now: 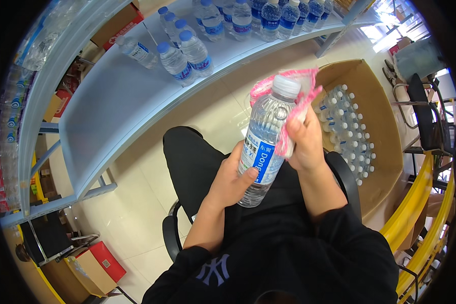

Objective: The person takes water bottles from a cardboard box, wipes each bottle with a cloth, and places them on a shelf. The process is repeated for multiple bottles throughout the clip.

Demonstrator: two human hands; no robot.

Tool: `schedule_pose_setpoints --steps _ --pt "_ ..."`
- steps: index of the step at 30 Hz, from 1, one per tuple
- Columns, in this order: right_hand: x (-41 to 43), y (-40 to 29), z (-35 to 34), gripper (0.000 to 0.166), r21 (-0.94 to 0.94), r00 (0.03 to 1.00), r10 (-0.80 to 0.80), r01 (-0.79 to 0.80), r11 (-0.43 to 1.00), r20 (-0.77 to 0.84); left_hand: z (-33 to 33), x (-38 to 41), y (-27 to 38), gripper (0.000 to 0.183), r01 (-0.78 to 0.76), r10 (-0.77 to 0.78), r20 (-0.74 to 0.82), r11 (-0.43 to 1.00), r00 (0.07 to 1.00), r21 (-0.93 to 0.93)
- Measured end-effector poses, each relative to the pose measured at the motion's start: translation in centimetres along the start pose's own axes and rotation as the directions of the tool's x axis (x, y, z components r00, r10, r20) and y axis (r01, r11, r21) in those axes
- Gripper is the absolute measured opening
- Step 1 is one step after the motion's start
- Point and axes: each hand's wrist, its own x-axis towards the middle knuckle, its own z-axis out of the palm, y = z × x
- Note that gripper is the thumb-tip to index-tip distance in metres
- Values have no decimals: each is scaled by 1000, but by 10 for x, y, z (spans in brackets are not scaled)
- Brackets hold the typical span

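A clear plastic water bottle (264, 140) with a white cap and a blue-and-white label tilts above my lap, its cap end pointing away from me. Around the lower half of it wraps my left hand (231, 176), thumb across the label. My right hand (307, 138) grips a white cloth with pink edging (288, 133). That cloth lies against the bottle's upper side and passes behind its neck. The fingers of my right hand are partly hidden by the cloth.
A pale blue metal shelf (98, 114) curves ahead, bearing several capped water bottles (174, 62) and one lying bottle (136, 52). On my right stands a large cardboard box (383, 125) with many white-capped bottles (345, 133). Chair armrests (171, 231) flank me.
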Motion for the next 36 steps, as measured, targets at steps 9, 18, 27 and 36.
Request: schedule_pose_setpoints --steps 9,18,27,36 --pt "17 -12 4 28 -80 990 21 -32 996 -138 2 2 -4 59 -2 5 -18 991 1000 135" --pt "-28 31 3 79 -294 999 -31 32 955 8 5 12 3 61 -110 148 -157 968 976 225" --pt "-14 21 5 68 -289 998 -26 9 957 -55 4 11 4 64 -77 143 -152 926 978 370" --pt "20 -17 20 29 -151 991 111 -122 981 -78 14 5 18 77 -87 305 -210 731 929 676"
